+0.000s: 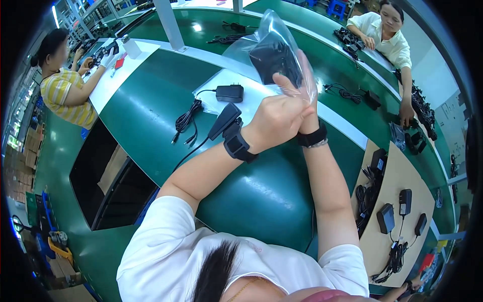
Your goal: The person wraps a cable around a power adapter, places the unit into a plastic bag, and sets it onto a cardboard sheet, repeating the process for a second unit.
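Hands raised over the green belt, both closed on a clear plastic bag (274, 48) with a black adapter (274, 60) inside it.

Left hand (276, 118) pinches the bag's lower edge with thumb up; right hand (307, 83) lies flat along the bag's side at 3 o'clock, fingers closed on the film; the bag stands upright, mouth toward 12 o'clock, above the green conveyor belt (151, 116); at 9 o'clock of the hands, a second black adapter (229, 93) rests on a flat clear bag (211, 98), its coiled cable (186, 121) trailing toward 7 o'clock; at 4 o'clock, a brown board (397, 176) carries more black adapters with cords; a white label stand (132, 48) sits at 10 o'clock near a seated person's gloved hand.
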The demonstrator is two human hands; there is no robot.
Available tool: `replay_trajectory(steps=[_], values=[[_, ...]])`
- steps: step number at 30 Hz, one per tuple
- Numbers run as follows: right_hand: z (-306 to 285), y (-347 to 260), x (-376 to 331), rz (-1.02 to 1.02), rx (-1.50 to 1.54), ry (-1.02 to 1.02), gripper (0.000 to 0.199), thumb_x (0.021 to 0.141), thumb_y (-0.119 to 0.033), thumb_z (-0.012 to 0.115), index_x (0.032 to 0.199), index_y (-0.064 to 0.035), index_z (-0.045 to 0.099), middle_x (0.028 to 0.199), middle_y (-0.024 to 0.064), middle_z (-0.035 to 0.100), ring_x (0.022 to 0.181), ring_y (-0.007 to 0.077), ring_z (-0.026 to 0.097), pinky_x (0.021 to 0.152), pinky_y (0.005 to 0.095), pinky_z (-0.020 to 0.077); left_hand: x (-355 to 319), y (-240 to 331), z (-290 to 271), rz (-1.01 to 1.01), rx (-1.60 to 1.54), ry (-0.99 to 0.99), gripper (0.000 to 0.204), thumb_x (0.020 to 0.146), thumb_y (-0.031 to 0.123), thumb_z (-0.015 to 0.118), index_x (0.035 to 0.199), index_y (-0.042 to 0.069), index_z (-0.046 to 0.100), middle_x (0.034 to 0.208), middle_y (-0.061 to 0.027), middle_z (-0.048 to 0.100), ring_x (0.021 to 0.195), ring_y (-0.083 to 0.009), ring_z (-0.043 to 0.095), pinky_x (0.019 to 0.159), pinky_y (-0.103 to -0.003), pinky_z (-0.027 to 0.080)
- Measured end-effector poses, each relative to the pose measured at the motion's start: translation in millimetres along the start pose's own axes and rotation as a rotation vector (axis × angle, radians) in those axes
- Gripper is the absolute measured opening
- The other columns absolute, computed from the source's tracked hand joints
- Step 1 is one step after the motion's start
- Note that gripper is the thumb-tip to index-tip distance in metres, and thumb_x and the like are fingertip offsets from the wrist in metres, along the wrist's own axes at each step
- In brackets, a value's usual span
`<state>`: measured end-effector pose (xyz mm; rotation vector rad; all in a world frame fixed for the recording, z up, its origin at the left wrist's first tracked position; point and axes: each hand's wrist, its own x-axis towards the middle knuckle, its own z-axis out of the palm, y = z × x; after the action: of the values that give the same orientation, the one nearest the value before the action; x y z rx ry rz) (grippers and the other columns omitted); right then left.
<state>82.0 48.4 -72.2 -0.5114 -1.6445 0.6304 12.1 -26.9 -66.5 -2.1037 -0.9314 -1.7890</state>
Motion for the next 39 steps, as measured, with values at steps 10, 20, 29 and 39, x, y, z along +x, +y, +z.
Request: replay_trajectory(steps=[10,20,29,39], values=[[-12,-36,2,0.339,0.361,-0.242,0.048,0.078,-0.016,0.060,0.120,0.0018,0.046,0.085,0.0051,0.057,0.065,0.0105,0.053,0.054,0.0225,0.0442,66,-62,-96,-0.444,0.332,-0.016,0.053,0.069,0.046,0.069,0.095,0.001,0.055,0.085,-0.0085,0.058,0.079,-0.0187,0.053,0.067,-0.029,0.042],[11,-44,-21,0.167,0.147,-0.095,0.038,0.084,-0.017,0.055,0.113,0.0066,0.048,0.097,0.0126,0.057,0.081,0.0154,0.052,0.072,0.0265,0.0439,4,-28,-23,-0.836,-0.555,0.350,0.041,0.087,0.031,0.055,0.107,-0.003,0.044,0.093,-0.0068,0.055,0.082,-0.0101,0.051,0.073,-0.024,0.044],[16,-52,-10,0.025,0.023,-0.019,0.031,0.088,-0.014,0.047,0.111,0.0057,0.049,0.103,0.0188,0.056,0.090,0.0261,0.055,0.080,0.0323,0.0419,-3,-17,-18,-0.745,-0.773,0.398,0.033,0.088,0.020,0.052,0.110,-0.003,0.040,0.096,-0.0055,0.054,0.084,-0.0096,0.052,0.076,-0.024,0.044],[-17,-21,-2,-0.040,-0.337,-0.554,0.036,0.082,-0.021,0.054,0.109,0.0018,0.048,0.107,0.0217,0.044,0.097,0.0374,0.043,0.083,0.0409,0.0377,1,-37,-49,-1.226,-1.245,0.100,0.023,0.078,0.002,0.058,0.101,0.002,0.057,0.091,-0.0045,0.061,0.080,-0.0131,0.059,0.073,-0.026,0.048]])
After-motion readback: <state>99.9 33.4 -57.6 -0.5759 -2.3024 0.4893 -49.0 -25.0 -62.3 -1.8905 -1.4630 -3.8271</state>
